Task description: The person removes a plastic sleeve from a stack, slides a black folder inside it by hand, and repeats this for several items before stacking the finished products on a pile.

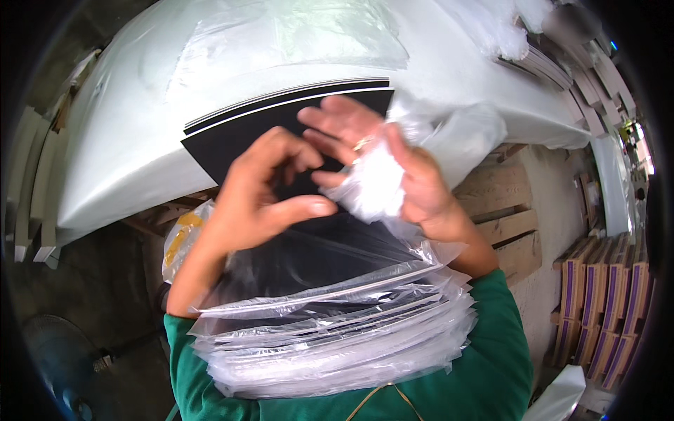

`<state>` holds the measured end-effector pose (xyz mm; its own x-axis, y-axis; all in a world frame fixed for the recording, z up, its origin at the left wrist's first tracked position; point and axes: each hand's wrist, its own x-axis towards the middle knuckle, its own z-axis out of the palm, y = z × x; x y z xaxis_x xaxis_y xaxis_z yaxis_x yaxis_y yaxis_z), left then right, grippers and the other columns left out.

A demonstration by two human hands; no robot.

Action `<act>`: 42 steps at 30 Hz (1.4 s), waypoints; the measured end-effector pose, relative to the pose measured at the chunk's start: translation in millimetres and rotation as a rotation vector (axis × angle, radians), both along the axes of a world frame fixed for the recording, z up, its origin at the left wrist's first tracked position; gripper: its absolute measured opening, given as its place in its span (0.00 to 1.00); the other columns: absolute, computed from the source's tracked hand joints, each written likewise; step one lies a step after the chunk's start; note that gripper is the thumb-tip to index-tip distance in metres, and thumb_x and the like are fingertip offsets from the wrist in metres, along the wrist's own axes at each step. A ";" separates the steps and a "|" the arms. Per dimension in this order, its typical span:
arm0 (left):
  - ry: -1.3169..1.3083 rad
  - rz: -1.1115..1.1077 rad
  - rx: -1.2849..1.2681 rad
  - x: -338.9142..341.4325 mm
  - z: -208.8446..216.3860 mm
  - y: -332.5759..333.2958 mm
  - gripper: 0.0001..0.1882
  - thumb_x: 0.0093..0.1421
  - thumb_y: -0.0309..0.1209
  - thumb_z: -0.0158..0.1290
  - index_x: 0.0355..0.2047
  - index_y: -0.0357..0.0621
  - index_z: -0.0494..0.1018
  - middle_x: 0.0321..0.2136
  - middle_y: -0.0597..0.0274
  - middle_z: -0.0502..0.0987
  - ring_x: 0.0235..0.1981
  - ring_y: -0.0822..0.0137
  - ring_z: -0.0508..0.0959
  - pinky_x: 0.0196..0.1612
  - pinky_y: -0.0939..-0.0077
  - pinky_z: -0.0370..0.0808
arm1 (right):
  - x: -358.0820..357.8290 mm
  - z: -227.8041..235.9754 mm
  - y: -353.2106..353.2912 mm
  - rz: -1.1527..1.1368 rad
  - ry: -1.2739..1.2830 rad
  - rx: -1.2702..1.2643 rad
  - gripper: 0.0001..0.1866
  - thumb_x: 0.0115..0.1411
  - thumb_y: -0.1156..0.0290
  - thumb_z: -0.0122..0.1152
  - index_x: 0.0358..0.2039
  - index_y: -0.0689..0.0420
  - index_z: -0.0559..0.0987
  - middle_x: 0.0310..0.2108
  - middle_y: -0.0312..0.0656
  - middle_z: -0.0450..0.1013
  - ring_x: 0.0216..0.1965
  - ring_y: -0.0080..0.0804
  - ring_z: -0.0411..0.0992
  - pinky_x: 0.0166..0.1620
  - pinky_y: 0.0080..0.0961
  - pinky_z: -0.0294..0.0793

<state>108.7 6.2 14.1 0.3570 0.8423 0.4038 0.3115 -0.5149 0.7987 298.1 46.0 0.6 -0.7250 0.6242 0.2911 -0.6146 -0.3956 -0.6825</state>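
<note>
In my right hand [419,184] a crumpled white wad [375,184] lies against the palm, with the upper fingers spread; I cannot tell whether it is cloth or thin plastic. My left hand [270,184] is beside it, fingers curved and thumb apart, holding nothing. Both hands are a little blurred, above dark flat boards. Against my torso leans a stack of boards in clear plastic bags [337,337], their edges toward me. Beyond the hands, several black boards [221,144] with pale edges lie on the white-covered table [133,154].
Clear plastic sheeting [295,35] covers the far table. Bunched plastic [467,137] hangs at its right edge. Purple-striped cartons [604,302] stand at right, near a wooden pallet [502,210]. Long pale panels [35,182] are at far left, above a fan [60,358].
</note>
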 end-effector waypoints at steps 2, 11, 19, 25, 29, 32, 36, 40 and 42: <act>-0.006 0.070 0.052 18.2 -7.9 -4.5 0.18 0.43 0.35 0.61 0.31 0.39 0.69 0.25 0.63 0.68 0.24 0.69 0.67 0.25 0.78 0.64 | -15.3 -9.3 -0.6 0.066 -0.055 0.018 0.36 0.58 0.51 0.42 0.58 0.60 0.47 0.59 0.50 0.45 0.59 0.36 0.46 0.58 0.28 0.50; -0.414 0.358 -0.311 16.1 -42.7 -15.7 0.06 0.55 0.28 0.50 0.29 0.36 0.71 0.21 0.69 0.72 0.23 0.83 0.67 0.26 0.89 0.64 | -12.7 -40.6 -9.3 -0.255 -0.415 -0.168 0.13 0.53 0.68 0.57 0.37 0.59 0.72 0.30 0.37 0.71 0.29 0.21 0.70 0.26 0.14 0.70; -0.327 0.336 -0.210 13.4 -38.6 -20.3 0.05 0.53 0.26 0.53 0.27 0.35 0.72 0.22 0.68 0.72 0.24 0.81 0.67 0.29 0.87 0.65 | -17.0 -41.0 -12.7 -0.371 -0.454 -0.119 0.10 0.50 0.66 0.61 0.30 0.57 0.74 0.25 0.31 0.70 0.24 0.12 0.66 0.22 0.08 0.62; -0.291 0.336 -0.116 10.8 -42.9 -20.7 0.06 0.52 0.27 0.54 0.25 0.37 0.70 0.23 0.67 0.72 0.26 0.79 0.68 0.30 0.86 0.65 | -14.6 -45.3 -14.3 -0.343 -0.334 -0.145 0.10 0.51 0.67 0.60 0.31 0.59 0.74 0.26 0.33 0.71 0.26 0.16 0.68 0.28 0.13 0.66; -0.272 0.325 -0.087 8.6 -48.4 -17.0 0.06 0.55 0.28 0.50 0.25 0.38 0.69 0.22 0.65 0.71 0.26 0.77 0.69 0.32 0.84 0.66 | -15.7 -39.4 -18.1 -0.282 -0.217 -0.236 0.10 0.50 0.70 0.60 0.31 0.60 0.74 0.25 0.34 0.71 0.26 0.19 0.68 0.30 0.16 0.66; -0.601 0.267 -0.191 11.3 -44.6 -14.3 0.07 0.59 0.30 0.45 0.29 0.39 0.66 0.20 0.65 0.70 0.25 0.77 0.69 0.31 0.84 0.67 | -6.6 -47.3 -12.1 -0.131 -0.245 -0.151 0.13 0.48 0.69 0.59 0.34 0.61 0.72 0.24 0.35 0.69 0.24 0.19 0.65 0.28 0.17 0.65; -1.066 -0.231 -0.449 -14.6 -43.6 -10.2 0.08 0.61 0.33 0.41 0.34 0.41 0.63 0.20 0.66 0.68 0.25 0.79 0.67 0.31 0.86 0.65 | 2.3 -39.4 -12.3 -0.195 -0.417 0.016 0.17 0.47 0.67 0.60 0.35 0.62 0.71 0.20 0.33 0.66 0.21 0.18 0.61 0.25 0.16 0.62; -0.659 0.149 -0.274 10.3 -43.9 -23.3 0.14 0.57 0.35 0.48 0.40 0.42 0.62 0.29 0.66 0.66 0.29 0.78 0.65 0.33 0.88 0.61 | 0.3 -43.6 -9.4 -0.258 -0.367 0.018 0.14 0.47 0.68 0.61 0.32 0.60 0.71 0.21 0.33 0.66 0.22 0.17 0.61 0.26 0.15 0.61; -0.382 0.115 -0.179 7.5 -40.7 -19.2 0.12 0.56 0.34 0.50 0.37 0.42 0.64 0.31 0.68 0.66 0.31 0.77 0.66 0.34 0.85 0.62 | 2.0 -40.3 -9.6 -0.203 -0.335 0.012 0.08 0.48 0.70 0.61 0.26 0.56 0.72 0.22 0.32 0.67 0.23 0.16 0.62 0.26 0.13 0.60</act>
